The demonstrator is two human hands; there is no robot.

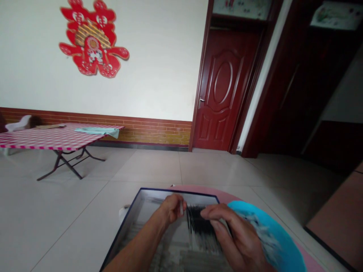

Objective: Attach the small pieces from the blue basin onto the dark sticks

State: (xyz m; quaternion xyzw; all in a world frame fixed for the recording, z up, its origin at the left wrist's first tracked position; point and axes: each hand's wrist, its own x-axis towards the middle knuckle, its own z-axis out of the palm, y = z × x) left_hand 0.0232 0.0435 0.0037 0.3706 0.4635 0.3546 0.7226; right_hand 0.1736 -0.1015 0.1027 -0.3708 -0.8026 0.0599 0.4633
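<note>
A shallow box [132, 206] with a dark blue rim lies at the bottom centre, holding a cluster of thin black sticks [200, 223] and rows of greyish pieces. Over its middle, my left hand [173, 207] has its fingers curled together beside the black sticks; a small pale item shows at the fingertips, too blurred to name. My right hand [236, 234] is at the box's right side, thumb and forefinger close together over the sticks. What it pinches, if anything, cannot be made out. Right of it sits a bright blue basin [286, 241] with whitish, feathery-looking pieces inside.
The box and basin rest on a pink round surface [195, 189]. A folding table [56, 139] with a checked cloth stands at the left, a light green cloth [99, 131] on it. Behind are a dark red door [219, 90] and a wall with a red decoration [93, 41].
</note>
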